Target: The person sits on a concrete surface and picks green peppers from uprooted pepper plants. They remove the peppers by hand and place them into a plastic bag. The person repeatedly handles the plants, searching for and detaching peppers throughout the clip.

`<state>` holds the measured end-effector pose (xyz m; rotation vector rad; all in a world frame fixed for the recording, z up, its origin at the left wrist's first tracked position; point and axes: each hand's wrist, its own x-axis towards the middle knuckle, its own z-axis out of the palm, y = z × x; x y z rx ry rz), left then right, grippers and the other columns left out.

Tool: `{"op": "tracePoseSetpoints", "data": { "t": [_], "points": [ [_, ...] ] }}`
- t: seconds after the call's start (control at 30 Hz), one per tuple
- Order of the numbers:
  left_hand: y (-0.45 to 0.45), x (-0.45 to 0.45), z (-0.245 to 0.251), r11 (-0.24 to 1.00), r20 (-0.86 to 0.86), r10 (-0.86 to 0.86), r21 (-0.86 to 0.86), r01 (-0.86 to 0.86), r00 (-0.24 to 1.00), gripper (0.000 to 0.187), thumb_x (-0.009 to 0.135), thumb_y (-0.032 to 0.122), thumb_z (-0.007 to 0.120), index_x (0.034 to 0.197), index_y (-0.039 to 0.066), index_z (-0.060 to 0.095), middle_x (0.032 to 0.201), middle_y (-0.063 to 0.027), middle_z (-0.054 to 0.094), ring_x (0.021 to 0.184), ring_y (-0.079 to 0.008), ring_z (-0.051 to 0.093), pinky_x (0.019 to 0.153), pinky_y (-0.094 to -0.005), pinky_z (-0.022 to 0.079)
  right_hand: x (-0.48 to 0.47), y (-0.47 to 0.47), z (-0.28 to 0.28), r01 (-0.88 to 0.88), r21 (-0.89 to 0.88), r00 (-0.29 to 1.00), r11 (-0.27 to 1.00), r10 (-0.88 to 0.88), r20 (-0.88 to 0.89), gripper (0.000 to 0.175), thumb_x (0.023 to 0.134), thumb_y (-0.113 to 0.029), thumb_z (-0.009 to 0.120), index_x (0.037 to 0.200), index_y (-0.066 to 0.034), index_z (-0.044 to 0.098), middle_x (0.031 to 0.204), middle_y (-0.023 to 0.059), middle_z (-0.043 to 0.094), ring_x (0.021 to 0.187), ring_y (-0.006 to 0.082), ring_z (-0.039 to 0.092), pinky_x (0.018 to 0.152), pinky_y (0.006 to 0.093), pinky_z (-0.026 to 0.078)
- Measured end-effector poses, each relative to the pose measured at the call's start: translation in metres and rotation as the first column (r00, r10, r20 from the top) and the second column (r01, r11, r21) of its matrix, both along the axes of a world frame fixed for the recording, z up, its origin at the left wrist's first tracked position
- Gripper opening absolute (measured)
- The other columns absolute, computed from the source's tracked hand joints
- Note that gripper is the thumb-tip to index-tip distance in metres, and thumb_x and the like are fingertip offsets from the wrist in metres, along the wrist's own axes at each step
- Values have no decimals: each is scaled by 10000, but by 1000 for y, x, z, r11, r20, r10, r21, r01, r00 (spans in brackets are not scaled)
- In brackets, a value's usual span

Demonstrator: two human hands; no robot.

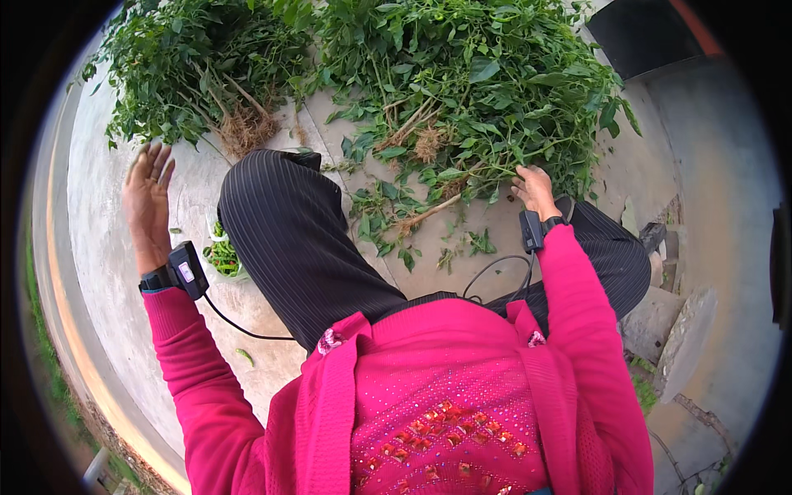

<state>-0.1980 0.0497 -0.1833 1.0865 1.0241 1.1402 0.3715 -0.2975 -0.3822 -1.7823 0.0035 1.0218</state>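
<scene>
My left hand [148, 201] is raised over the concrete at the left, palm showing, its fingers apart and holding nothing. Below it, beside my bent knee, sits a thin plastic bag [238, 272] with green and some red chili peppers [223, 255]. On the right, my right hand [533, 189] reaches the near edge of a large heap of uprooted pepper plants [470, 68]. Its fingers appear to pinch a leafy green stem there; foliage partly hides the fingertips. A bare pale stem with roots [433, 212] lies just left of this hand.
Another heap of pepper plants [198, 68], brown roots [247, 130] towards me, lies at the far left. Torn leaves [479, 242] and one loose green pepper [245, 357] are on the concrete. A dark panel [643, 37] stands far right; broken slabs [684, 346] lie right of my knee.
</scene>
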Motion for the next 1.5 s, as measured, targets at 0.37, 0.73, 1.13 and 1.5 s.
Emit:
{"op": "tracePoseSetpoints", "data": {
  "t": [0.37, 0.73, 1.13, 1.5],
  "points": [
    [-74, 255, 103, 815, 113, -567, 222, 535, 816, 345, 951, 121, 485, 1227, -84, 474, 1042, -167, 629, 894, -221, 652, 833, -324, 537, -15, 34, -7, 92, 9, 992, 996, -91, -87, 311, 853, -138, 613, 1104, -20, 471, 1061, 126, 537, 977, 276, 546, 834, 527, 472],
    [-84, 302, 44, 742, -68, -670, -51, 668, 739, 251, 931, 123, 510, 1130, -24, 544, 915, -80, 629, 752, -136, 629, 721, -275, 525, -62, 19, 106, 5, 258, 960, 966, -77, 269, 131, 891, -100, 557, 930, -6, 640, 784, 26, 620, 685, 77, 528, 594, 220, 408],
    [-126, 319, 11, 328, -463, -848, -78, 941, 257, 430, 844, 111, 643, 1206, -80, 512, 1141, -164, 618, 1023, -219, 596, 912, -331, 476, -88, 35, 223, -398, 400, 640, 825, -63, 766, 109, 873, -24, 584, 954, 9, 649, 830, 1, 632, 782, 75, 558, 729, 230, 452],
    [-129, 331, 2, 388, -259, -882, 78, 919, 394, 530, 815, 68, 661, 1293, 0, 441, 1215, -94, 561, 1082, -184, 531, 930, -320, 445, -116, 97, 301, -563, 251, 292, 787, -95, 952, 116, 808, 17, 600, 922, 37, 605, 755, 84, 555, 669, 164, 529, 620, 276, 425]
  ]
}}
